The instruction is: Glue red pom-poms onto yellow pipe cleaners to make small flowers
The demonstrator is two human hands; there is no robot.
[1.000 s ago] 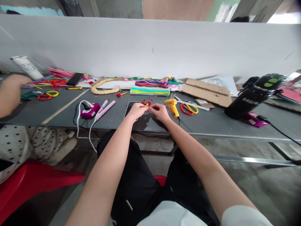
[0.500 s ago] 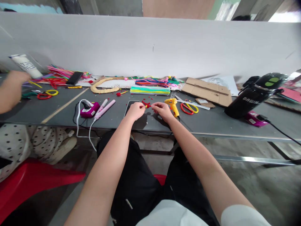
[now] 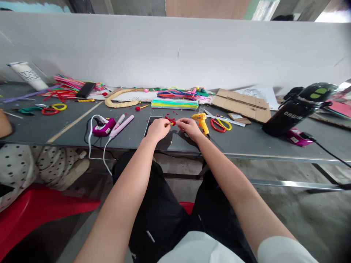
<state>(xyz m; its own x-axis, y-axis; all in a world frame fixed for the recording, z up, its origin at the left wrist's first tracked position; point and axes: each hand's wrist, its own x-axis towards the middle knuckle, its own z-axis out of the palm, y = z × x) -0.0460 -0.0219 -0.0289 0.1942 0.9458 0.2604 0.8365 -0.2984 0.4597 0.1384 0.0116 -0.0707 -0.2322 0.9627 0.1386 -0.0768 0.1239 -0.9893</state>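
The small red-and-yellow piece (image 3: 173,123) sits between the two hands, low over the tabletop (image 3: 128,140); the left hand (image 3: 157,129) has its grip clamped on it, thumb against finger, while the right hand (image 3: 189,128) has its fingertips close together at the other side — whether they pinch it, I cannot tell. Such a little thing is best held lightly near its edge, the left steady and the right making small moves (a hard squeeze could flatten it); forearms low would help, and the right wrist should mind the glue gun (image 3: 202,123) just beside it. The fingers hide much of the piece — its shape is too small to read; the left hand also covers part of the phone (image 3: 149,125).
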